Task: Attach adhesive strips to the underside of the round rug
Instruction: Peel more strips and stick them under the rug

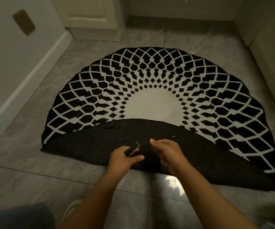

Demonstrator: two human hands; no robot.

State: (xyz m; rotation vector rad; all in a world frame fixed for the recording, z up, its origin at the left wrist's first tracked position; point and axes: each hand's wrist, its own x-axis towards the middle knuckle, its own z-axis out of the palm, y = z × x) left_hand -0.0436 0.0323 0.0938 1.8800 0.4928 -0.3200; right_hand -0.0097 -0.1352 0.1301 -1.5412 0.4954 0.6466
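Just strip [133, 149] in left hand [123, 158], over rug underside [87, 146].

The round rug [158, 90] lies on the grey tiled floor [26, 171], its near part folded back over the pattern so the dark mesh underside [87, 146] faces up. Over that fold, my left hand [122, 157] pinches a short black adhesive strip [133, 148] tilted upward. Just beside the strip, my right hand [168, 154] hovers over the underside, fingers loosely curled, holding nothing I can make out.
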